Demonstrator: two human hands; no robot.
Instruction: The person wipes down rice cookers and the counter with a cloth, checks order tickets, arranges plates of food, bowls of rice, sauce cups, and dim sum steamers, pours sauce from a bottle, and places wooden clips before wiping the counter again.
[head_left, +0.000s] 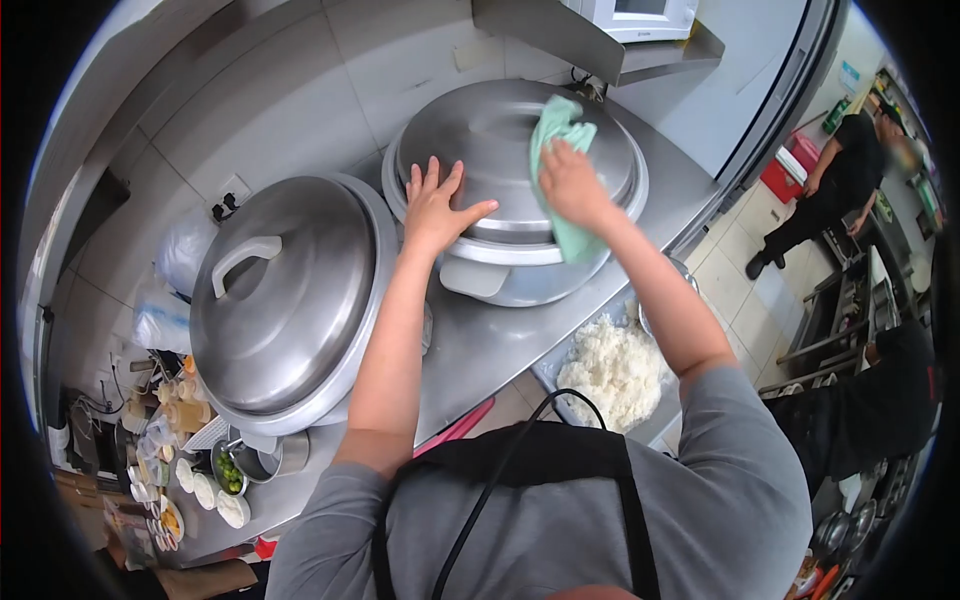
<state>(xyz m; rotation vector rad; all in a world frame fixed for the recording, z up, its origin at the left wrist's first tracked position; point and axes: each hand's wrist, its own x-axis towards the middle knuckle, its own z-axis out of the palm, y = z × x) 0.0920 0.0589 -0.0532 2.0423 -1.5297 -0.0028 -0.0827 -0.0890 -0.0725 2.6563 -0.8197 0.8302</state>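
My right hand (572, 185) presses a light green cloth (560, 125) onto the metal lid (470, 130) of a large round cooker. Part of the cloth hangs over the cooker's front rim. My left hand (440, 210) has its fingers spread against the left front of the same lid, and nothing is in it. To the left stands a second large cooker, its metal lid (290, 310) closed and fitted with a pale handle (246, 258).
Cooked white rice (615, 375) sits in a tray below the counter edge. Small bowls (205, 490), a steel pot (285, 458) and bottles crowd the left end. A microwave (640, 18) stands on a shelf above. One person (850, 160) stands at right; other people are partly visible.
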